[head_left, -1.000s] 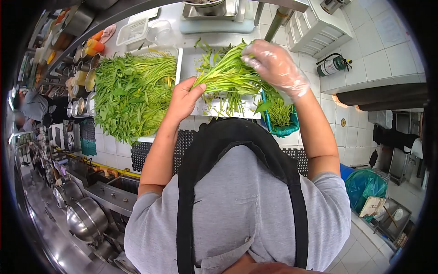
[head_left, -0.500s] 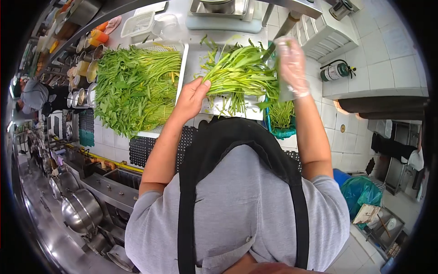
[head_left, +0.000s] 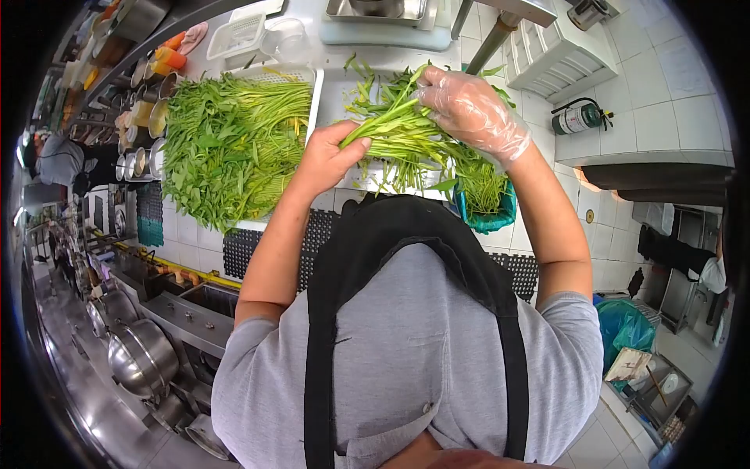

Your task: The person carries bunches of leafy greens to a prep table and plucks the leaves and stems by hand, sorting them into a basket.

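Observation:
My left hand, bare, grips a bunch of leafy green stems by one end, over the steel table. My right hand, in a clear plastic glove, has its fingers bent and pinched on leafy stems at the far side of the same bunch. More loose stems and leaves lie on the metal surface under and behind the bunch. To the left, a white tray is heaped with greens, their leaves mostly to the left. Below my right hand stands a bin lined with a green bag, holding stem pieces.
Behind the greens are a clear plastic container, a white basket and a metal pan on a board. A metal post rises at the back right. A fire extinguisher is on the right wall. Another person stands far left.
My right hand has moved left from beside the bin to the bunch and closed on its stems. My left hand keeps its grip with little movement.

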Demonstrator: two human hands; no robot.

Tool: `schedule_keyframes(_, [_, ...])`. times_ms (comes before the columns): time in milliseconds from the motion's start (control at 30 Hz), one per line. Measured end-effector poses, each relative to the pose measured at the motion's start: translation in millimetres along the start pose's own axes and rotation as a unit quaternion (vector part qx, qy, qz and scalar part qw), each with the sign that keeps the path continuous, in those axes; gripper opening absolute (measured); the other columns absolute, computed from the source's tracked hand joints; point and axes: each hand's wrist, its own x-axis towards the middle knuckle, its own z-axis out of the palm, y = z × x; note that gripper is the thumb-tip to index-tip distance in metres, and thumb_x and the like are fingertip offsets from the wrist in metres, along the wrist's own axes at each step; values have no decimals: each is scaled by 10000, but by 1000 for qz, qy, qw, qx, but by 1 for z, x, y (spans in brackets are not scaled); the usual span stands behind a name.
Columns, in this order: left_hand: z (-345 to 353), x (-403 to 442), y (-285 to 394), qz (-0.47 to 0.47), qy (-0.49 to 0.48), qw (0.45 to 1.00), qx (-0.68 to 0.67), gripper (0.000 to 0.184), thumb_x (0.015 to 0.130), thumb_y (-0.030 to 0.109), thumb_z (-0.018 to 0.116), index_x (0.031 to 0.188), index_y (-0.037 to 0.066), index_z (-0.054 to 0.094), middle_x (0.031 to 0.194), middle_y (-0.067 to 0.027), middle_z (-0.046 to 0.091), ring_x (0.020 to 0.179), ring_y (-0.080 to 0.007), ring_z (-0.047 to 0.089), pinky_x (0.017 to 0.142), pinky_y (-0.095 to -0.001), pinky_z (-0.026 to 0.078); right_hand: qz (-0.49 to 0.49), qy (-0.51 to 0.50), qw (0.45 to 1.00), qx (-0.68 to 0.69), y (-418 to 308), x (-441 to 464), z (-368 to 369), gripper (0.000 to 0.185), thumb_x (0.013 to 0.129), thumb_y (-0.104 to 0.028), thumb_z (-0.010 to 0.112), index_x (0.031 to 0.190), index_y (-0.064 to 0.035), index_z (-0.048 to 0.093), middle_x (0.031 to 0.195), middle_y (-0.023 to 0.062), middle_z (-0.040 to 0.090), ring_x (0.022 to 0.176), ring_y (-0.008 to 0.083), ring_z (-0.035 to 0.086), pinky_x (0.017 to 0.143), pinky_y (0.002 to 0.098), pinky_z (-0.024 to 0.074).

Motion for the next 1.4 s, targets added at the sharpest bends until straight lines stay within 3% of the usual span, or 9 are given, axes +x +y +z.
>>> schedule_keyframes(233, [-2,5,0,10,-4,999,38,220,1005,131,748,1148,-32,785,905,-42,716,856,-117,635,790,-308,519,-39,-58,997,28,22,-4,24,317,927,-160,743,1218,-36,720,1203,187,723,1111,439,686,981,522,556])
schedule_keyframes(433, [7,5,-8,20,16,991,134,226,1031,140,729,1162,-37,782,941,-62,765,851,-122,653,788,-314,535,97,-71,993,-7,20,-1,43,293,984,-179,699,1221,-8,722,1183,231,739,1147,441,694,987,515,555])
schedule_keyframes(500, [13,0,-20,3,64,997,41,248,1053,152,718,1197,-43,772,938,-43,769,826,-126,658,770,-317,543,210,146,966,45,39,-3,61,334,1027,-282,668,1145,30,698,1093,267,730,1063,468,699,956,520,561])
schedule_keyframes(633, [6,-10,-41,-50,92,989,-108,244,1056,165,719,1197,-21,788,1001,-44,794,921,-104,692,825,-308,545,383,251,828,324,60,-19,52,377,1115,-354,652,1249,-6,708,1111,118,782,946,207,712,910,384,565])
schedule_keyframes(667, [2,-12,-37,-86,107,982,-129,251,1049,145,723,1210,-38,782,1043,-39,792,945,-100,688,854,-296,544,355,287,810,368,57,-24,48,307,1114,-295,672,1268,-32,713,1032,57,746,925,131,652,868,345,556])
schedule_keyframes(767, [-4,-13,-38,-130,124,970,-166,266,1036,116,732,1231,-58,777,1104,-43,794,978,-96,687,902,-278,544,309,345,834,301,27,-21,28,268,1096,-248,709,1270,-45,703,1011,39,747,909,115,652,823,333,560])
schedule_keyframes(933, [0,-7,-36,-74,131,976,-161,232,1027,108,742,1188,-53,788,1040,-18,782,916,-78,663,850,-270,539,35,232,971,40,-10,-7,2,223,917,-106,796,1135,-77,757,957,145,664,855,358,707,770,436,591])
schedule_keyframes(1067, [0,-8,-26,-46,112,988,-94,161,1024,109,746,1093,-30,791,899,43,707,812,-56,588,740,-270,496,54,96,992,-55,-31,1,-11,296,845,-64,773,1140,-67,750,1031,140,654,981,363,726,844,475,587])
schedule_keyframes(1400, [2,-10,5,41,116,991,51,130,1018,97,742,1027,-31,763,734,11,588,716,-56,505,628,-294,435,32,48,998,39,-16,0,20,266,884,-132,756,1135,-46,745,1130,157,710,1001,417,712,874,513,578])
